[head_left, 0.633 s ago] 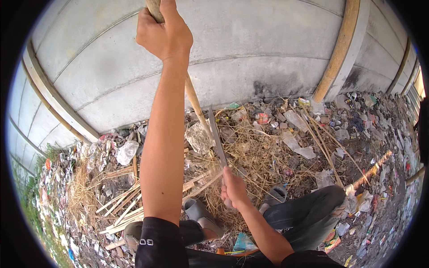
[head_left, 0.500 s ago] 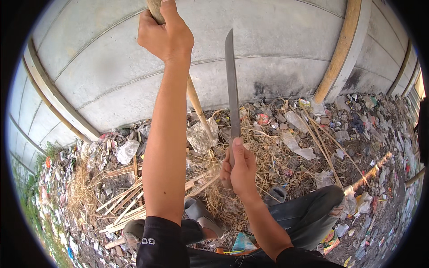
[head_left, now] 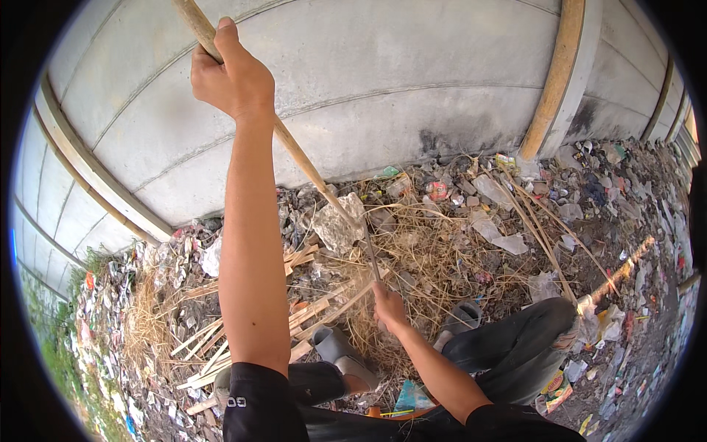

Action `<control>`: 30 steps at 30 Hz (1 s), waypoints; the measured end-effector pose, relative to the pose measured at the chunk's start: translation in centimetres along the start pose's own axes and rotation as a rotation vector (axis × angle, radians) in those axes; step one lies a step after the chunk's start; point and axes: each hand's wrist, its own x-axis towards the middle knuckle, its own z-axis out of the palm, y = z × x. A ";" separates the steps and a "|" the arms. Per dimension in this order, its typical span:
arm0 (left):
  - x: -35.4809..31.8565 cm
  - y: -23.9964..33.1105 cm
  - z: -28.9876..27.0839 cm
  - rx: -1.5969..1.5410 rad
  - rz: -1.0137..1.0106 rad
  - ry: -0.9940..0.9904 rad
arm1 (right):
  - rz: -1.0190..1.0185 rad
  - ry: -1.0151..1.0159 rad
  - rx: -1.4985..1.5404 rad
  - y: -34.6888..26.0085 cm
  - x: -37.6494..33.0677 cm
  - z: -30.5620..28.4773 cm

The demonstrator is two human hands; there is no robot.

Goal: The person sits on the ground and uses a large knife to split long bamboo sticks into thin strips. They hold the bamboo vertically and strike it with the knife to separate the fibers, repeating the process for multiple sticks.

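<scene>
We sit low on littered ground, dark-trousered knees (head_left: 508, 346) bent, grey sandal (head_left: 335, 346) beside split pale wood strips (head_left: 221, 346). Our right hand (head_left: 388, 306) is clenched around a long dark knife (head_left: 370, 258), its blade against a long tan bamboo pole (head_left: 294, 151). Our left hand (head_left: 232, 74) grips that pole high up. Beyond lie dry straw (head_left: 434, 250), plastic scraps and a grey concrete wall (head_left: 412, 66).

A long pale bamboo stick (head_left: 294, 155) slants from the upper left down toward the middle, its lower end at the dry straw. A thin dark knife blade (head_left: 372, 258) lies against that lower end, pointing up and away.
</scene>
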 end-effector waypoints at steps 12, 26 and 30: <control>1.1 -1.0 -0.8 0.016 -0.041 0.023 | -0.787 -0.034 0.323 -4.7 -2.2 4.4; 2.7 -0.5 -4.1 0.040 -0.143 -0.001 | -0.133 -0.019 -0.580 9.6 8.5 0.5; 3.5 -0.5 -7.3 -0.432 -0.309 -0.430 | -0.013 -0.063 -0.537 9.4 7.8 -3.5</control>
